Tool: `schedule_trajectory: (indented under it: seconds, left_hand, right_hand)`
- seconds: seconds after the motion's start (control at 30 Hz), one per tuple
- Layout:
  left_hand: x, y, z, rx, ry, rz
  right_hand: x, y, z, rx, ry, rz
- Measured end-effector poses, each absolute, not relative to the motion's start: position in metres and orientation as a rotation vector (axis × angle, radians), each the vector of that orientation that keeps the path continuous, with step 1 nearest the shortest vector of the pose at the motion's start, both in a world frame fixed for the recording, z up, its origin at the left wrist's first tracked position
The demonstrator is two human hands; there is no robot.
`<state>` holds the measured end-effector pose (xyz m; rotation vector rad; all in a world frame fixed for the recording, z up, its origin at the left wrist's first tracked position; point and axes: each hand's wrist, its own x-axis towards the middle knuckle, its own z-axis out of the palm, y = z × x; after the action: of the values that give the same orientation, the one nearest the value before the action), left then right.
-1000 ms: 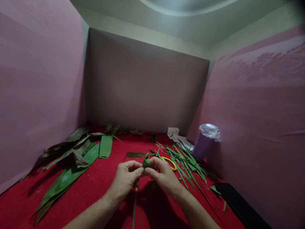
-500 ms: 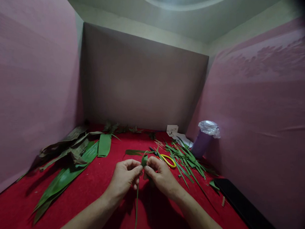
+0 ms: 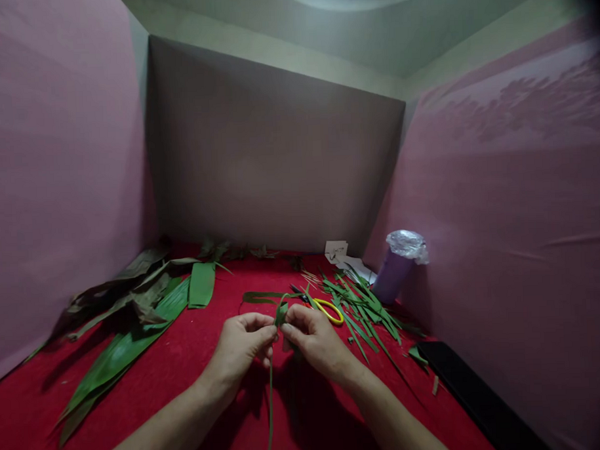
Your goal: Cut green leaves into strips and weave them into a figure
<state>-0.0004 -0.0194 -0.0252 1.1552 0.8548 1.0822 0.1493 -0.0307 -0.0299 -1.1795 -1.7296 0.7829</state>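
Note:
My left hand (image 3: 242,348) and my right hand (image 3: 314,340) meet over the red cloth (image 3: 197,379), fingertips pinched together. Between them they hold a narrow green leaf strip (image 3: 270,397), folded into a small loop at the top, with its long tail hanging down toward me. Both hands are closed on this strip. Just beyond my right hand lie scissors with yellow handles (image 3: 327,310).
A heap of cut green strips (image 3: 366,308) lies to the right, near a purple cup covered with plastic (image 3: 397,267). Broad green and dried leaves (image 3: 136,316) spread on the left. A black flat object (image 3: 473,396) lies at right. Pink walls enclose the space.
The view has tilted slightly. My hands stay together on the strip, and its hanging tail now falls straighter and longer between my wrists.

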Motion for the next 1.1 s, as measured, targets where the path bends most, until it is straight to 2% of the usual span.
schedule_trajectory:
  seconds: [0.6, 0.8, 1.1]
  left_hand:
    - [-0.001, -0.019, -0.027, 1.163, 0.907, 1.066]
    - [-0.001, -0.020, -0.023, 1.160, 0.907, 1.091]
    - [0.000, -0.023, -0.021, 1.225, 0.906, 1.078]
  right_hand:
    - [0.164, -0.031, -0.029, -1.206, -1.835, 1.021]
    - [0.158, -0.028, -0.029, -1.204, -1.706, 0.983]
    - [0.149, -0.027, -0.027, -1.020, -1.450, 1.143]
